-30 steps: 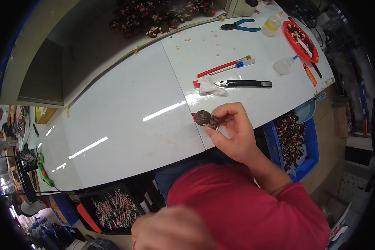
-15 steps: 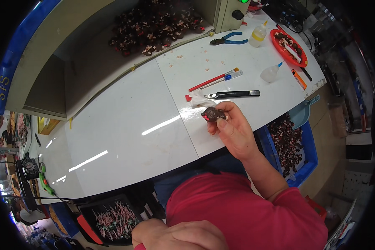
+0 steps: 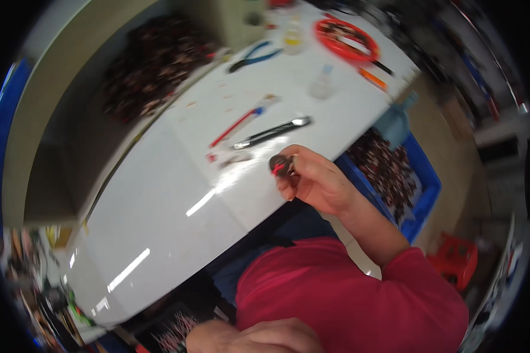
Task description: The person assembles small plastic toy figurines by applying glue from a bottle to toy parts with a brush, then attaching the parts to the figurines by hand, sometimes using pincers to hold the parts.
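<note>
My right hand [image 3: 315,179] is raised over the table's near edge. It pinches a small dark brown figurine [image 3: 281,166] with a bright red detail between thumb and fingers. Part of the figurine is covered by the fingertips. At the lower edge, close to the camera, my left hand [image 3: 256,337] lies in front of the red shirt; its fingers cannot be made out. Beyond the right hand a black-handled craft knife [image 3: 272,133] rests on the white table, with a red brush [image 3: 234,127] behind it. A crumpled whitish scrap [image 3: 235,159] lies nearer.
A heap of dark brown pieces [image 3: 156,65] fills the hooded booth at the back left. Blue-handled pliers [image 3: 254,57], two squeeze bottles [image 3: 321,85] and a red tray [image 3: 346,42] stand on the table [image 3: 159,194]. Right of it, a blue bin [image 3: 433,188] holds more pieces.
The view has swung and blurred, so the table's things sit further left. My right hand still holds the figurine, now turned with its red part toward the camera. My left hand stays low.
</note>
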`<state>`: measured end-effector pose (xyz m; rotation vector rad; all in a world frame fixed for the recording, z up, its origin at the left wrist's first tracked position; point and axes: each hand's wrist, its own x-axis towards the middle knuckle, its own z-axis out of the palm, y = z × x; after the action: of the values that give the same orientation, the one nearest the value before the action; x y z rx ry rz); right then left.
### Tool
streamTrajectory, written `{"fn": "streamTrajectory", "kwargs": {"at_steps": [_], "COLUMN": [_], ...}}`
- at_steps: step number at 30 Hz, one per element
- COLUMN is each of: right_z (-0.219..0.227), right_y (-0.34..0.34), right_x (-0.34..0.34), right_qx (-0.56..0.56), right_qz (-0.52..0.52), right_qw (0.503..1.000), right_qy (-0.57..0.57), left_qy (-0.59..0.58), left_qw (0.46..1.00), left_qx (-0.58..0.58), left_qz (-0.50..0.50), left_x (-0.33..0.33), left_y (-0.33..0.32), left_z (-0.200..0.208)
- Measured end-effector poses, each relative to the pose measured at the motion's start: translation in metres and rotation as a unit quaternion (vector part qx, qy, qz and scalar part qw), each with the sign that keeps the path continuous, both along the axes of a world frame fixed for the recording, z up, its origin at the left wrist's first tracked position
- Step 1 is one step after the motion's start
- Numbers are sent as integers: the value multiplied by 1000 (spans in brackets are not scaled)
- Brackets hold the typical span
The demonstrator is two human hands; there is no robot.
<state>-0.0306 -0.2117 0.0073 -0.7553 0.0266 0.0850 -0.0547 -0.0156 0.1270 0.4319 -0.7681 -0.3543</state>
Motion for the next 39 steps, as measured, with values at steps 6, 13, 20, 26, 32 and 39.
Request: {"fn": "streamTrajectory", "kwargs": {"at_steps": [6, 13, 20, 26, 32, 39], "right_z": [-18, -39, -4, 23, 30, 36], "right_y": [-103, -191, -147, -58, -10, 9], "right_x": [-76, -162, -104, -52, -23, 8], "right_qx": [-390, -768, -675, -614, -535, -557], "right_qz": [-34, -186, -92, 53, 82, 158], "right_qw": [903, 510, 696, 787, 829, 801], "right_qy": [177, 340, 225, -4, -138, -153], "left_qy": [-43, 286, 328, 304, 439, 293], "left_qw": [988, 882, 864, 849, 852, 917], "left_qx": [-25, 159, 92, 28, 113, 16], "left_qz": [-148, -339, -371, -430, -263, -269], "left_x": [3, 25, 20, 22, 7, 26], "left_y": [2, 16, -14, 11, -3, 12], "left_z": [-12, 40, 52, 32, 69, 45]}}
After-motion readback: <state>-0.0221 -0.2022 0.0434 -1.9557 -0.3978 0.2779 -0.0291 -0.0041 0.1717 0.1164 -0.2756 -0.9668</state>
